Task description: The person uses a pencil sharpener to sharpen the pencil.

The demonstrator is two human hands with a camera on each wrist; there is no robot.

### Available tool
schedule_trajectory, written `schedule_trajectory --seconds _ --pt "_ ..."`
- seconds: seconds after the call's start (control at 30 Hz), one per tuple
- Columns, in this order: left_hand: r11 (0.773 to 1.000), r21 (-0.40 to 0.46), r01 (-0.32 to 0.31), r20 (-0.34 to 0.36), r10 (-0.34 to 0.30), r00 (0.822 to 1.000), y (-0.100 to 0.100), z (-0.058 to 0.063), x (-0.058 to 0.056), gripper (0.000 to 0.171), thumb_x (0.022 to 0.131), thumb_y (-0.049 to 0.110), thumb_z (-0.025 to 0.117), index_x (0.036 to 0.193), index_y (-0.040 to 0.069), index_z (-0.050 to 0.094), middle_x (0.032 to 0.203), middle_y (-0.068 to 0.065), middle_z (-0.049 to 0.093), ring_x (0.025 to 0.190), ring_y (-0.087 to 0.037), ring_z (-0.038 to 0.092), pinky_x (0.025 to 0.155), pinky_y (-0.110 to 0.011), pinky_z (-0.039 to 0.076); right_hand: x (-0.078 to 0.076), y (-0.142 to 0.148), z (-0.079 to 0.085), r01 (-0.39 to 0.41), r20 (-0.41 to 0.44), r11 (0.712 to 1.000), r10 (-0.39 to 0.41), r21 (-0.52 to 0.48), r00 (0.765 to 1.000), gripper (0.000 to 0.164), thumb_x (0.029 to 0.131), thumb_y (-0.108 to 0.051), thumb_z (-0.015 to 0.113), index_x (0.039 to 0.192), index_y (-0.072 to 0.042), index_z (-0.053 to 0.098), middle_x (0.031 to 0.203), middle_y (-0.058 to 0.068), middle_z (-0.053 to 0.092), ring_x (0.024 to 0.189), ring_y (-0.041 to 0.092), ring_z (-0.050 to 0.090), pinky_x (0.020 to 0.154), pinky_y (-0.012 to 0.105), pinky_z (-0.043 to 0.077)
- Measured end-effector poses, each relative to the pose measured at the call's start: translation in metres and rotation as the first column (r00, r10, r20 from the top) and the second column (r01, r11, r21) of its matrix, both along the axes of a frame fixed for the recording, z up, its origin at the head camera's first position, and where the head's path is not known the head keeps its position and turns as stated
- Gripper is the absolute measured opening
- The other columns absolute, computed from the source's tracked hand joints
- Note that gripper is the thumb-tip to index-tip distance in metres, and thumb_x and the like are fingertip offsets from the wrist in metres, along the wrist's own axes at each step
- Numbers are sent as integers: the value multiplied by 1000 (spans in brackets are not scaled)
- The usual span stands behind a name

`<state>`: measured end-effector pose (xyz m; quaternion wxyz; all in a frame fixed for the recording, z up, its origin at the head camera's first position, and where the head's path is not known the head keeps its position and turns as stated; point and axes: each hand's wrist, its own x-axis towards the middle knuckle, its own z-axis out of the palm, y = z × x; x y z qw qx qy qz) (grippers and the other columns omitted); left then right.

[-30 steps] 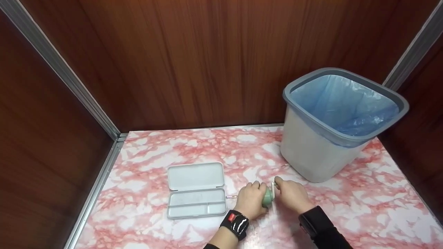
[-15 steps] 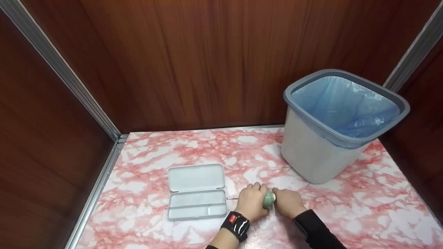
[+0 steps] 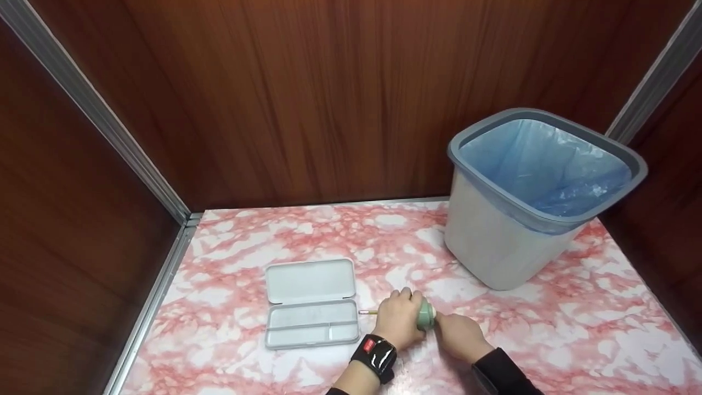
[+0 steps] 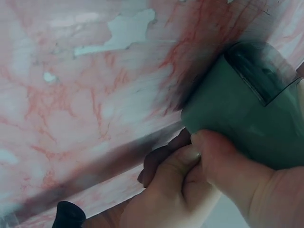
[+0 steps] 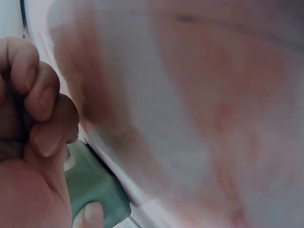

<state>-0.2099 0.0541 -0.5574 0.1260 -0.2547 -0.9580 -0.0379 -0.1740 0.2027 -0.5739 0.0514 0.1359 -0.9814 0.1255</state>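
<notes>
My left hand (image 3: 399,318) grips a green crank pencil sharpener (image 3: 425,316) against the table. From its left side sticks a thin pencil (image 3: 368,312), its other end hidden by that hand. The sharpener body (image 4: 228,109) shows a dark recess in the left wrist view. My right hand (image 3: 462,336) is at the sharpener's right end, fingers curled at the crank, which they mostly cover. In the right wrist view those fingers (image 5: 45,102) are bent in, with the green body (image 5: 95,183) behind them.
An open grey pencil case (image 3: 311,334) with divided compartments lies left of the hands, its lid (image 3: 311,281) folded back. A tall bin (image 3: 488,241) with a blue liner (image 3: 526,159) stands at the back right. Wood-look panels (image 3: 307,99) enclose the table (image 3: 236,247).
The right hand has circled with the crank, from above the sharpener's end to lower beside it. The pencil's visible side has turned from pinkish to yellowish. The left hand has stayed in place.
</notes>
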Motion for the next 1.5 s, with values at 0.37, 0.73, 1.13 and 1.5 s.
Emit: schedule_trajectory --seconds 0.37,0.73,1.13,1.5 --pt "1000 6 -28 32 28 999 2 2 0 67 49 50 81 103 22 54 87 5 57 74 -13 53 55 -25 46 16 2 9 9 90 1000 -8 -9 996 7 77 -4 57 81 -9 54 58 6 56 53 26 54 47 38 40" --pt "999 11 -35 45 35 998 1 3 0 64 45 46 84 97 24 54 86 4 57 71 -15 53 51 -27 45 20 6 37 1 38 999 0 -39 999 15 78 -6 57 75 -14 45 53 -4 45 50 16 49 45 31 33" --pt "1000 17 -4 56 3 998 2 4 -1 64 46 48 83 99 26 53 89 5 57 72 -14 54 53 -26 45 -5 9 50 26 -3 995 -27 -94 1000 21 69 2 57 70 -16 47 54 -5 47 48 13 42 45 30 30" --pt "1000 0 14 19 -14 1000 0 1 -3 67 45 49 83 99 25 53 87 5 57 70 -15 53 50 -26 44 -31 6 46 92 101 992 -84 -80 991 19 77 -5 57 70 -15 42 56 -3 36 51 16 37 46 29 26"
